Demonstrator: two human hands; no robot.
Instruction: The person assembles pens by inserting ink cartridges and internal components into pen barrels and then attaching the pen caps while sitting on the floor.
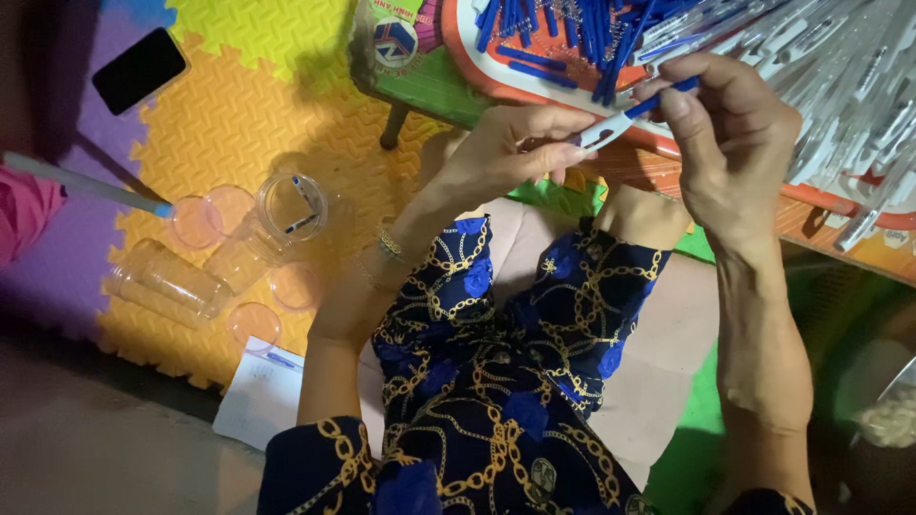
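Note:
My left hand (510,153) pinches the white barrel end of a pen (620,122) between thumb and fingers. My right hand (730,129) grips the same pen's blue end from the other side, just above my lap. Both hands hover at the near rim of an orange tray (477,72) on a low table. The tray holds several loose blue pen parts (563,38) on the left and a heap of white pen barrels (830,67) on the right.
Clear plastic cups (172,281) and round lids (253,324) lie on the coloured foam floor mat (277,105) at left; one upright cup (291,205) holds pen pieces. A black phone (141,69), a paper sheet (262,391) and a table leg (393,124) are nearby.

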